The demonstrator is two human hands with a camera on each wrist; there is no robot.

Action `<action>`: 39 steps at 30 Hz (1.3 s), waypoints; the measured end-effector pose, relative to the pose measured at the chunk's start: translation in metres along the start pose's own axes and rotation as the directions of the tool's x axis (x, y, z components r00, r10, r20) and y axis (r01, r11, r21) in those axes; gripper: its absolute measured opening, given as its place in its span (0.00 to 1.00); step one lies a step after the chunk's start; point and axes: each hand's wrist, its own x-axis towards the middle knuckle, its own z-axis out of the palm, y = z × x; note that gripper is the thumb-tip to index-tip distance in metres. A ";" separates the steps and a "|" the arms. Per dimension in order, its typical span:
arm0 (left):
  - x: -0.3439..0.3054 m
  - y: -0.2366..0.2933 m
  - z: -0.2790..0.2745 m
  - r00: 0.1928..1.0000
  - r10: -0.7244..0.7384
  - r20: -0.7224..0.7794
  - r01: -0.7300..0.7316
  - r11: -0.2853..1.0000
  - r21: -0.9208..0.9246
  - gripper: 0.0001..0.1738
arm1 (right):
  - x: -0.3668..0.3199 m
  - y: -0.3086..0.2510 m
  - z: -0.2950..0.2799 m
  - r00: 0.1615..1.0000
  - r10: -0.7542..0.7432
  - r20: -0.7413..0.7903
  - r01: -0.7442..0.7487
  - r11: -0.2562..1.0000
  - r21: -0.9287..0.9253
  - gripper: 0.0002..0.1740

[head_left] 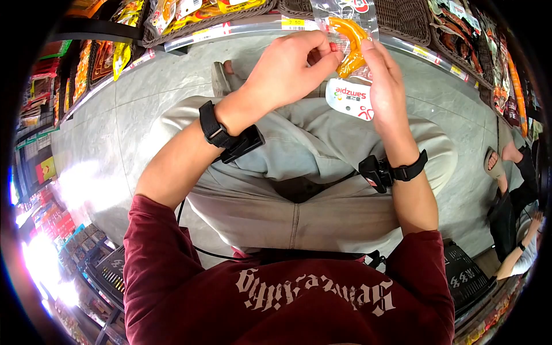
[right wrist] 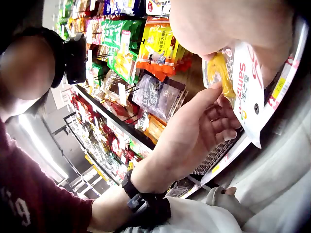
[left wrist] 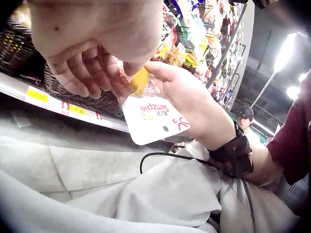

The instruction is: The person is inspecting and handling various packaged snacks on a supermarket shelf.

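A clear snack package (head_left: 348,99) with a white Samzpie label and a curved yellow food piece (head_left: 352,41) inside is held over the lap, close to the shelf edge. The right hand (head_left: 386,86) grips its right side, thumb on the front. From the other side, the left hand (head_left: 293,69) pinches the package near the yellow piece with thumb and index finger. In the right wrist view, the left thumb touches the plastic over the yellow piece (right wrist: 222,73), and the other left fingers curl loosely. The left wrist view shows the label (left wrist: 151,119) hanging below both hands.
Wicker baskets (head_left: 402,22) of packaged snacks line the shelf ahead, with price tags (head_left: 294,24) along its edge. Hanging snack bags (right wrist: 158,46) fill a rack. Black baskets (head_left: 467,279) stand behind on both sides. Another person's sandalled foot (head_left: 492,162) is at right.
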 end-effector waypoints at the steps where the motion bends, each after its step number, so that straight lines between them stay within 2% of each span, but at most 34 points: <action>1: 0.000 0.001 0.000 1.000 -0.029 0.005 0.029 1.000 0.010 0.15 | 0.000 0.000 -0.001 1.000 -0.010 -0.013 0.009 1.000 -0.014 0.21; 3: 0.000 0.003 -0.001 0.998 -0.057 0.009 0.057 0.998 0.019 0.17 | -0.001 -0.001 0.000 1.000 -0.004 -0.019 0.003 1.000 -0.003 0.21; 5: 0.000 0.004 -0.003 0.992 -0.120 0.046 0.114 0.986 0.125 0.18 | -0.002 -0.003 0.001 1.000 0.003 -0.026 -0.003 1.000 0.007 0.20; 9: 0.000 0.005 -0.002 0.988 -0.145 0.045 0.138 0.982 0.126 0.18 | 0.000 0.000 -0.002 0.998 -0.036 -0.058 0.037 0.999 0.021 0.21; 11: -0.001 0.003 -0.002 0.997 -0.069 0.046 0.070 0.997 -0.020 0.17 | 0.001 0.001 -0.005 0.997 -0.052 -0.060 0.052 0.999 -0.001 0.22; 13: 0.000 0.001 -0.001 0.998 -0.039 0.047 0.040 0.999 -0.024 0.17 | 0.002 -0.001 -0.006 0.996 0.003 -0.092 0.000 1.000 0.028 0.21; 16: 0.000 0.000 -0.002 0.999 -0.014 0.046 0.015 1.000 -0.022 0.16 | 0.003 0.000 -0.005 0.998 -0.003 -0.056 0.008 0.996 0.090 0.21; 28: -0.002 0.001 -0.002 0.999 -0.004 0.039 0.006 1.000 -0.028 0.15 | 0.004 0.000 -0.007 0.999 0.020 -0.034 -0.020 1.000 0.014 0.22; 35: -0.001 -0.001 -0.002 0.998 0.010 0.060 -0.012 1.000 0.022 0.15 | 0.004 0.001 -0.006 0.999 0.034 -0.035 -0.032 0.998 0.059 0.20; 37: -0.001 0.000 -0.002 0.998 0.020 0.053 -0.020 1.000 -0.001 0.15 | 0.007 0.008 -0.008 0.995 -0.054 -0.081 0.054 0.998 0.006 0.21; 39: -0.001 0.001 -0.002 0.999 0.029 0.045 -0.028 0.999 -0.024 0.14 | 0.006 0.008 -0.007 0.994 -0.067 -0.085 0.062 0.996 -0.057 0.24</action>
